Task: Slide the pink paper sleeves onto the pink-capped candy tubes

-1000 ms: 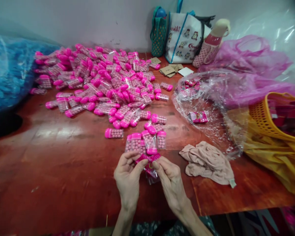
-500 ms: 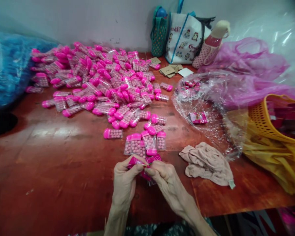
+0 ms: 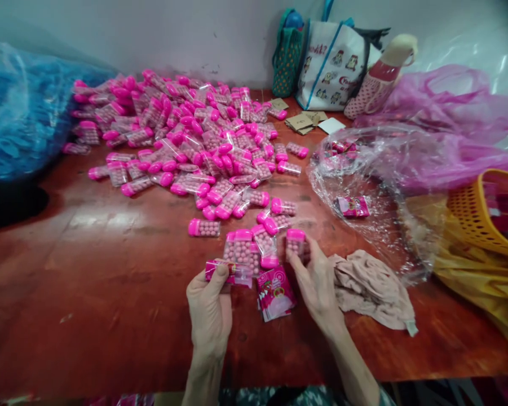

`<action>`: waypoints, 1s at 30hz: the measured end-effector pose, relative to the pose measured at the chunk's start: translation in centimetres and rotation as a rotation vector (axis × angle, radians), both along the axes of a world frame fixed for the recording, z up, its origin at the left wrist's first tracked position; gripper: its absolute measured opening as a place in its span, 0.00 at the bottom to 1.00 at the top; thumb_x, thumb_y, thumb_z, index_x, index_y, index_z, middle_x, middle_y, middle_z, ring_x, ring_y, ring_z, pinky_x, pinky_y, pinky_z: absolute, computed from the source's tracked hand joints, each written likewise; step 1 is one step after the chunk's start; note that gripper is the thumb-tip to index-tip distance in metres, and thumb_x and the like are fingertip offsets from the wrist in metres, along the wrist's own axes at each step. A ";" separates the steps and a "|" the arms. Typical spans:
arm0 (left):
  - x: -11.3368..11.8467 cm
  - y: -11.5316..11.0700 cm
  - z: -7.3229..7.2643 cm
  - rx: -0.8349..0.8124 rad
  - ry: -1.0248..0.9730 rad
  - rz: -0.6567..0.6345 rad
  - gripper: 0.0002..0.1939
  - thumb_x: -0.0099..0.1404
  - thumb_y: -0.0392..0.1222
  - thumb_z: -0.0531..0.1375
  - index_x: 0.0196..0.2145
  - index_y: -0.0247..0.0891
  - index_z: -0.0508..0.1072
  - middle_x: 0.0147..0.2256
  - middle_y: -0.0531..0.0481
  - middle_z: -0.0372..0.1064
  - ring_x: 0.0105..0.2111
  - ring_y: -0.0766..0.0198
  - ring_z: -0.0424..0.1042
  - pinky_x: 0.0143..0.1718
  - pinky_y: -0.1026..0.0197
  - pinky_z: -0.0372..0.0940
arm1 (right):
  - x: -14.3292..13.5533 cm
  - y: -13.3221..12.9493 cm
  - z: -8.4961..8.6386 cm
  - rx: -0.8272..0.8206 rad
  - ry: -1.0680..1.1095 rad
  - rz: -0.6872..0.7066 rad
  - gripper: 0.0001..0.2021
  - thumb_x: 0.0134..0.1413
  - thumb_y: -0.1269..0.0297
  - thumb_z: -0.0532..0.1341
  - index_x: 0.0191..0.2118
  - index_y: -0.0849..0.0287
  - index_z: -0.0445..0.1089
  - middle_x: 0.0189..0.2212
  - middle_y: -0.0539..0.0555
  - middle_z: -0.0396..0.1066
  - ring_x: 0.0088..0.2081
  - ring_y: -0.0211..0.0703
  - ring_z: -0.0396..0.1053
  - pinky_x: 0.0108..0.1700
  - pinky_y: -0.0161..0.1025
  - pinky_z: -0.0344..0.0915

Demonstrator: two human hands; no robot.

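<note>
My left hand [image 3: 210, 316] is closed around a small pink printed sleeve [image 3: 240, 272], thumb pressed on top; its right end looks see-through. My right hand [image 3: 319, 285] pinches a clear candy container [image 3: 295, 238] with a bright pink cap and pale pink balls inside, upright at the right of a small cluster. Several like containers [image 3: 243, 245] lie just beyond my left hand. Between my hands, a small stack of flat pink printed sleeves [image 3: 275, 293] rests on the red-brown table [image 3: 122, 316].
A large heap of candy containers [image 3: 181, 129] covers the back. Blue items fill a plastic bag [image 3: 21, 124] at left. At right lie a beige cloth [image 3: 374, 287], clear plastic [image 3: 389, 225] and a yellow basket [image 3: 469, 214]. A tote bag [image 3: 330, 67] and bottles stand against the wall.
My hands were together at the pink sleeve; now they are apart. My right hand has let go of it, moved right and forward, and taken hold of a candy container. The view has shifted slightly.
</note>
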State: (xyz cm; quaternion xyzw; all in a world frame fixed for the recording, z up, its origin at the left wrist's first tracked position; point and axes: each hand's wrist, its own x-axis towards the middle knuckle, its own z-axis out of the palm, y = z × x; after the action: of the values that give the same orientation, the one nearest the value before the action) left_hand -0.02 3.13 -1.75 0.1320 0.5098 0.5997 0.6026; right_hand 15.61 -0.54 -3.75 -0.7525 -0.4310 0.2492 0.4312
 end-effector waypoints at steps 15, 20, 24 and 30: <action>1.2 -0.1 -0.3 0.020 0.051 0.030 0.10 0.38 0.40 0.72 0.20 0.35 0.76 0.20 0.55 0.73 0.21 0.71 0.70 0.29 0.67 0.67 | -2.3 -2.6 4.4 -0.133 0.492 0.246 0.18 0.50 0.65 0.62 0.48 0.61 0.66 0.31 0.53 0.70 0.30 0.40 0.66 0.33 0.36 0.67; 1.2 0.0 -0.1 0.007 0.042 -0.048 0.12 0.35 0.40 0.73 0.20 0.35 0.76 0.21 0.54 0.74 0.21 0.68 0.70 0.29 0.64 0.68 | -1.9 -2.6 4.3 -0.162 0.496 0.300 0.21 0.48 0.66 0.62 0.50 0.62 0.66 0.29 0.52 0.71 0.29 0.40 0.66 0.33 0.37 0.67; 1.1 0.0 -0.1 -0.008 0.034 -0.123 0.12 0.37 0.43 0.72 0.20 0.35 0.77 0.20 0.52 0.74 0.20 0.67 0.69 0.28 0.61 0.69 | -1.3 -2.7 4.4 -0.228 0.539 0.360 0.21 0.47 0.69 0.63 0.50 0.57 0.68 0.29 0.48 0.70 0.29 0.38 0.65 0.33 0.34 0.65; 1.0 -0.1 -0.4 0.038 0.056 -0.246 0.10 0.39 0.42 0.72 0.21 0.36 0.78 0.18 0.51 0.72 0.20 0.66 0.69 0.28 0.62 0.67 | -1.0 -2.4 4.4 -0.153 0.458 0.397 0.16 0.52 0.68 0.61 0.48 0.53 0.68 0.34 0.48 0.69 0.33 0.37 0.66 0.37 0.32 0.64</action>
State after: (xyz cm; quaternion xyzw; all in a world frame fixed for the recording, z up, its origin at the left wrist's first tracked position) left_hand 0.96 3.05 -2.17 0.2219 0.4948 0.5267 0.6546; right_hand 14.58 -2.98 0.67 -0.6081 -0.4412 0.5234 0.4020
